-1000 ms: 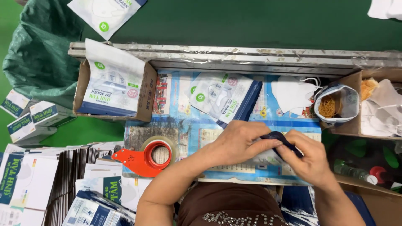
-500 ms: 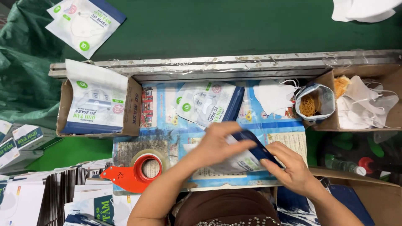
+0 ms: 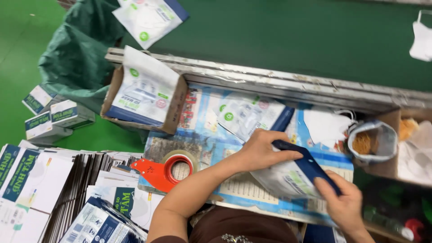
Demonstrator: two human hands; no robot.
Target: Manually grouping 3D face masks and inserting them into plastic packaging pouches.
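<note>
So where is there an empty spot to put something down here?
The widest bare patch is the green belt beyond the metal rail, between the mask packet and the white mask. The printed work mat is crowded: cardboard box, tape dispenser, both hands on a packet.

Right hand [image 3: 344, 204]: blurred, its wrist cut off by the near edge; the fingers cover the near end of the packet's dark blue strip [image 3: 306, 164]. Left hand [image 3: 261, 150]: palm hides part of the clear packet [image 3: 288, 180]. White mask [image 3: 423, 40], far right: cut by the right edge. Cardboard box [image 3: 407, 148], right: contents too blurred to tell. Bottles [image 3: 396, 222], near right: dim and partly cut off. Flat cartons [image 3: 20, 180], near left: run past the left edge.
</note>
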